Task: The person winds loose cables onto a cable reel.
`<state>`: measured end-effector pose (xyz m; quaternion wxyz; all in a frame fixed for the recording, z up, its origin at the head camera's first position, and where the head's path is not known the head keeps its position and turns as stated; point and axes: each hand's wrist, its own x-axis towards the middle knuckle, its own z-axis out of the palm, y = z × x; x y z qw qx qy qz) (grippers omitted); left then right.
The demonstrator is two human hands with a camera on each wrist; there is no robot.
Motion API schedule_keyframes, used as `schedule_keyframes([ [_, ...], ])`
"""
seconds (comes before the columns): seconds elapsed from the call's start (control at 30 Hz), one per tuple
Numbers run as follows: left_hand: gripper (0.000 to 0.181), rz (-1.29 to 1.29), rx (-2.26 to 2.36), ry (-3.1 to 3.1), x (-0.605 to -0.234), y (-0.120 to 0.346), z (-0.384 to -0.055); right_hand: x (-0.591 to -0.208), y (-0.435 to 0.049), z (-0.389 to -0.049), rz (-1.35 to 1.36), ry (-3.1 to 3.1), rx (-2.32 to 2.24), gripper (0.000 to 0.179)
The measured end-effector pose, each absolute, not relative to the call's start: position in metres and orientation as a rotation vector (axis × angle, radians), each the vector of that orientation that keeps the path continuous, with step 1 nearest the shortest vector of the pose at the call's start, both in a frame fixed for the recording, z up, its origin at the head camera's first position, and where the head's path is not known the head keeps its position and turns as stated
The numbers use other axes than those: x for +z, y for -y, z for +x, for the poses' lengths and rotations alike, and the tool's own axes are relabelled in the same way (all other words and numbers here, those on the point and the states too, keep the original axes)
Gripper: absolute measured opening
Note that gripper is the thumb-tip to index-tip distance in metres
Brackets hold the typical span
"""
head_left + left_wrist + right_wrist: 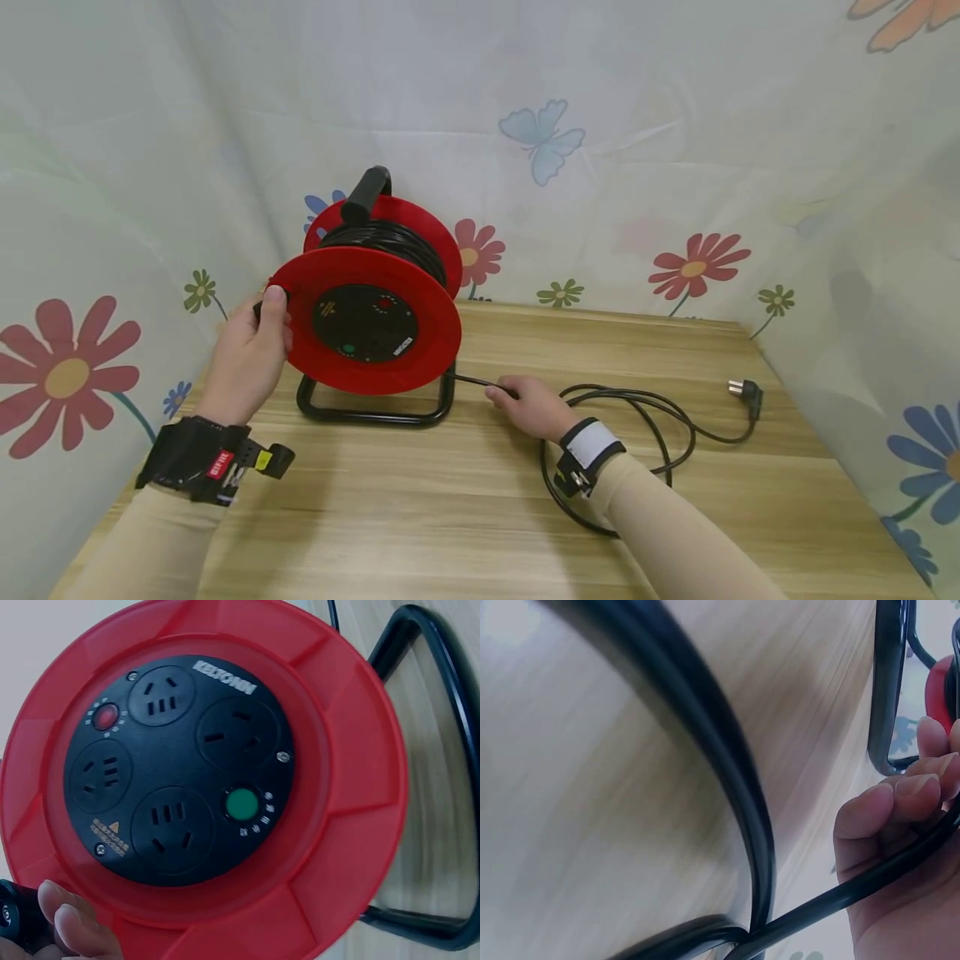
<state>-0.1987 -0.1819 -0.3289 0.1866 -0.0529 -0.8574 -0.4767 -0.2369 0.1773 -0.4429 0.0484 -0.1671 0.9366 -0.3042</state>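
A red cable reel (367,321) stands on its black tube frame at the left of the table, black cable wound between its two discs. My left hand (253,350) grips the small black crank knob (22,919) at the disc's left edge. In the left wrist view the black socket panel (176,769) shows several outlets, a red button and a green one. To the right of the reel, my right hand (531,407) holds the black cable (840,896), its fingers curled round it. From that hand the cable runs left, taut, to the reel's lower side.
Loose loops of cable (663,408) lie on the wooden table (420,508) right of my right hand, ending in a black plug (750,396). A black carrying handle (366,193) tops the reel. A flower-printed curtain (637,167) closes off the back and sides.
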Motion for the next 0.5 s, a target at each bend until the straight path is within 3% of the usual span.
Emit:
schedule_keyframes([
  [0.33,0.056,-0.119,-1.195,2.461,-0.309,0.166,-0.197,-0.444,-0.153,-0.244,-0.571,-2.832,-0.894,0.036],
  [0.5,0.051,-0.163,-1.212,2.404,-0.308,0.155,-0.2,-0.446,-0.141,-0.249,-0.584,-2.813,-0.894,0.036],
])
